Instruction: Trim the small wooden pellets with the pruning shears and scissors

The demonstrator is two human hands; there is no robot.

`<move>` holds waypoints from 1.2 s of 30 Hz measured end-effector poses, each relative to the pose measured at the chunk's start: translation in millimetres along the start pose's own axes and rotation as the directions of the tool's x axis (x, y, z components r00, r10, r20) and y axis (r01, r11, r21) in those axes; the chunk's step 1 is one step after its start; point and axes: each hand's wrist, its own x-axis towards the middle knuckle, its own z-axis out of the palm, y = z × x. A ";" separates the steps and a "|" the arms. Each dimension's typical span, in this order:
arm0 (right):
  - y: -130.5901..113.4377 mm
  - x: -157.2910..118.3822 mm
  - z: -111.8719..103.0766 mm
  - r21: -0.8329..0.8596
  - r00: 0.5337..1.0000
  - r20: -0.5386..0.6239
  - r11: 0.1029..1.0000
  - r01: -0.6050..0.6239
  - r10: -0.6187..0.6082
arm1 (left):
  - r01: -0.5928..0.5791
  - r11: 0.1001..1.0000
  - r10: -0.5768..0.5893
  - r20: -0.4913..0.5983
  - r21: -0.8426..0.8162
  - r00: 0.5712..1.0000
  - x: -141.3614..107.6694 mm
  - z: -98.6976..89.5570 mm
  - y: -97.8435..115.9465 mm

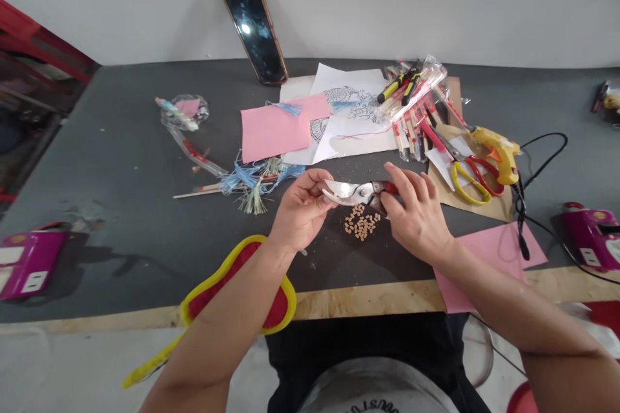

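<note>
Left hand (pixel 303 210) pinches the blades of pruning shears (pixel 352 193) at center, right hand (pixel 416 219) curled over the red handles. Tan pellets (pixel 361 222) lie piled just below; blue tassels (pixel 254 184) sit left.

Drawn-on white paper sheets (pixel 353 122) lie on the dark grey surface (pixel 111 142). A pink paper sheet (pixel 274 128) overlaps the sheets' left side, and blue tassels (pixel 254 184) lie just below them. To the sheets' right sit bundled wooden sticks (pixel 407 122) in clear plastic, then red-and-yellow-handled scissors (pixel 477 181) and a yellow hot glue gun (pixel 498 151). Beyond the sheets, a brown-framed mirror (pixel 255 32) leans against the wall (pixel 436 0).
</note>
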 end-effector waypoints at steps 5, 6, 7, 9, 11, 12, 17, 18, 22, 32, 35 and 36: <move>-1.9 -1.3 0.5 0.049 1.000 0.016 0.999 -0.023 0.022 | 0.017 1.000 -0.017 0.010 -0.019 1.000 -1.3 0.5 0.9; -1.5 -1.4 1.3 0.054 1.000 0.007 0.998 -0.017 0.017 | 0.025 0.999 -0.024 0.014 -0.021 1.000 -1.4 0.5 1.2; -0.9 -1.3 2.1 0.054 1.000 -0.009 0.998 -0.009 0.009 | 0.030 0.999 -0.029 0.019 -0.023 0.999 -1.4 0.5 1.4; 0.1 -0.9 3.3 0.044 0.999 -0.043 0.999 0.011 -0.009 | 0.031 0.999 -0.031 0.027 -0.021 0.999 -1.2 0.6 1.8; 0.6 -0.4 3.7 0.026 0.998 -0.062 0.999 0.025 -0.023 | 0.024 1.000 -0.024 0.020 -0.015 1.000 -0.9 0.8 1.8; 0.7 -0.1 3.5 0.018 0.997 -0.065 0.999 0.028 -0.027 | 0.023 1.000 -0.023 0.011 -0.011 1.000 -0.8 1.0 1.7; 1.2 0.5 2.2 -0.016 0.999 -0.049 1.000 0.012 -0.012 | 0.005 1.000 -0.005 -0.016 -0.006 1.000 -1.3 1.4 0.7; 1.6 0.4 2.1 -0.016 0.999 -0.046 1.000 0.012 -0.012 | 0.000 1.000 0.000 -0.013 -0.008 1.000 -1.4 1.5 0.7; 3.4 0.2 1.0 -0.006 0.999 -0.024 1.000 0.021 -0.021 | -0.007 1.000 0.007 0.002 -0.012 1.000 -1.5 2.9 1.2; 2.6 0.0 -6.9 0.001 0.994 0.109 1.000 -0.002 0.002 | -0.005 1.000 0.006 -0.007 0.029 1.000 -1.9 2.1 -0.2; 2.3 -0.6 -6.2 -0.038 0.994 0.109 0.999 0.007 -0.003 | 0.003 1.000 -0.003 -0.007 0.027 1.000 -2.0 1.6 -0.2; 3.0 -0.7 -5.5 -0.048 0.994 0.113 0.999 0.006 0.000 | 0.006 1.000 -0.006 -0.004 0.027 1.000 -1.8 1.6 -0.2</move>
